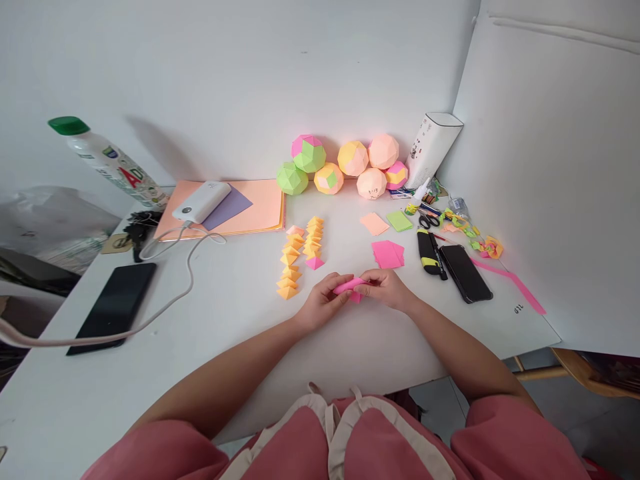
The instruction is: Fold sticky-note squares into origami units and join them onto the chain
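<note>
Between my two hands is a pink paper piece [351,285], partly folded, over the white table. The fingers of my left hand [325,300] pinch its left side. My right hand [387,290] grips the right end with thumb and fingers. Two rows of small folded paper units [290,259], mostly orange with a pink one at the near end of the right row, stand left of and beyond my hands. Flat pink sheets [388,255] lie just beyond my right hand, with peach sheets [374,224] and green sheets [399,221] behind them.
Several paper balls [353,158] rest against the back wall. At right lie a black phone [466,273], a yellow-black cutter [429,251] and scissors [429,221]. On the left are a power bank [202,202] with a cable, another phone [114,303] and a bottle [115,163].
</note>
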Action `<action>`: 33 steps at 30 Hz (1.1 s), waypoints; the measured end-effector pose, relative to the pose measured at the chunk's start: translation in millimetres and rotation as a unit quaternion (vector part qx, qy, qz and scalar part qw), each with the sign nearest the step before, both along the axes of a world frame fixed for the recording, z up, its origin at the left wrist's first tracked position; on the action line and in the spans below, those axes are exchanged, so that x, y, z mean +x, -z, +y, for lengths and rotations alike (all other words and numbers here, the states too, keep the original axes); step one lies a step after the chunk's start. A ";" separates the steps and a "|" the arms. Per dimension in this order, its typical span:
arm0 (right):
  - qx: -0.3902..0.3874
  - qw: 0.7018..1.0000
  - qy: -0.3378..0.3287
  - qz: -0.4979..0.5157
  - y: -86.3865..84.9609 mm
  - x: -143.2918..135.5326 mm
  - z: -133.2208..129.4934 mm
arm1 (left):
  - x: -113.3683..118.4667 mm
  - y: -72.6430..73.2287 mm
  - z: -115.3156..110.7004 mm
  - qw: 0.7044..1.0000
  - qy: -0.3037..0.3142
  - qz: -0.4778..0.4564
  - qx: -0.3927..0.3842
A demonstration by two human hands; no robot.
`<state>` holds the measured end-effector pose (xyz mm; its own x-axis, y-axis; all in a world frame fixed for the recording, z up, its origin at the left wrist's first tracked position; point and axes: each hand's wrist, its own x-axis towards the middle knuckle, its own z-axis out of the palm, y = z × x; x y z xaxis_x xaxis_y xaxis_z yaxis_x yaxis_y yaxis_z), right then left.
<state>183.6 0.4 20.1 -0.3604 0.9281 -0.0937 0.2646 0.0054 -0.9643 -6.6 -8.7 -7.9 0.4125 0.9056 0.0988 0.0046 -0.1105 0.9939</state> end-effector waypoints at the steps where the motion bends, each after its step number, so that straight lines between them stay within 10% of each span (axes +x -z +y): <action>1: 0.006 1.000 0.009 -0.001 -0.1 -0.2 -0.4 | -0.2 -0.9 -0.1 1.000 0.002 0.006 0.005; 33: -0.012 0.994 0.040 0.097 0.0 -4.8 0.5 | -2.9 -2.0 -2.0 0.999 0.032 0.016 -0.013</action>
